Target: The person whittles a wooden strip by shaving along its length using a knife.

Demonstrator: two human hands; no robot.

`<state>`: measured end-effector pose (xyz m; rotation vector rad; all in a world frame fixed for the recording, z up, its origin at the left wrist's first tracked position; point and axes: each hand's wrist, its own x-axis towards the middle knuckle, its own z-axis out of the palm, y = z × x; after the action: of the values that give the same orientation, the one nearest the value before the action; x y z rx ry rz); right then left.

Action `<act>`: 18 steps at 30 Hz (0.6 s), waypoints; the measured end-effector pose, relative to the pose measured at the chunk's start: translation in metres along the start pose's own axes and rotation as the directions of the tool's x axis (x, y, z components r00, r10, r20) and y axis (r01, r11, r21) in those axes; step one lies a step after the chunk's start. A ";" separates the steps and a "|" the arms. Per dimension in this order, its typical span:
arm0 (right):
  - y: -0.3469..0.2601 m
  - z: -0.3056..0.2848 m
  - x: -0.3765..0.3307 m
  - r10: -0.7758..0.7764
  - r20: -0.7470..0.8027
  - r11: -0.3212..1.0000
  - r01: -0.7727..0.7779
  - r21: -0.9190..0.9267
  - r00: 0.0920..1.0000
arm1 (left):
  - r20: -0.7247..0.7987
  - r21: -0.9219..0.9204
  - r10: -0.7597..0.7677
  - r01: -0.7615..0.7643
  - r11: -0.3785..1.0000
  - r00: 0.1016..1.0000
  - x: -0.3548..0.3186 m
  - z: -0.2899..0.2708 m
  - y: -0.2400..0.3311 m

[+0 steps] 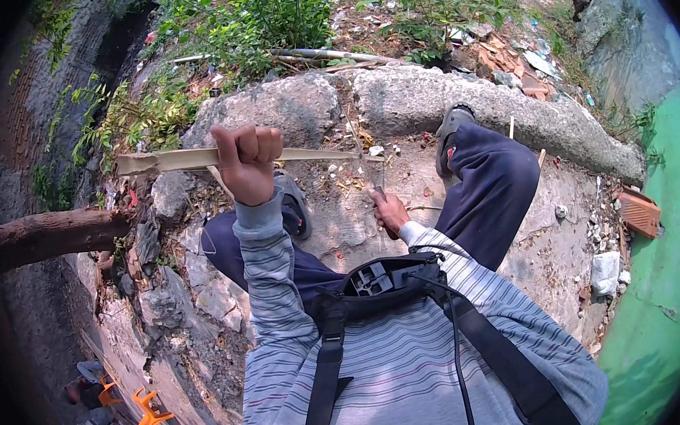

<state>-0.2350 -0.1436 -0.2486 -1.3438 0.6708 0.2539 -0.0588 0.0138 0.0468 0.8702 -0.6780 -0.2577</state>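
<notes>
My left hand point(248, 164) is closed in a fist around a long, pale strip that looks like split bamboo point(172, 161). The strip lies crosswise, its broad end out to the left and its thin end reaching right, above the ground between my feet. Lower and to the right, my right hand point(390, 211) grips the dark handle of what looks like a knife point(378, 179). Its narrow blade points away from me, up to the strip's thin end; whether the two touch I cannot tell.
A rough concrete kerb point(427, 98) runs across just beyond my feet, with green plants point(285, 17) and broken tiles point(504, 64) behind it. To the left a tree trunk point(54, 233) juts in near loose stones. An orange stool point(151, 411) stands at lower left.
</notes>
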 end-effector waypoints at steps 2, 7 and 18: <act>-0.002 -0.001 -0.006 0.092 0.083 0.948 -0.112 0.298 0.992 | 0.013 0.005 -0.003 0.003 1.000 1.000 0.009 -0.001 -0.002; -0.013 0.006 -0.018 0.013 0.147 0.948 -0.059 0.314 0.989 | 0.001 0.012 -0.023 0.023 1.000 1.000 0.019 0.001 -0.002; 0.044 -0.011 0.016 0.330 -0.070 0.897 -0.289 0.336 0.942 | 0.002 -0.010 -0.052 0.052 0.999 0.999 0.027 0.008 -0.005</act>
<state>-0.2491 -0.1473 -0.2939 -0.9406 0.9913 0.3031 -0.0432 -0.0069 0.0584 0.8787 -0.6559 -0.3080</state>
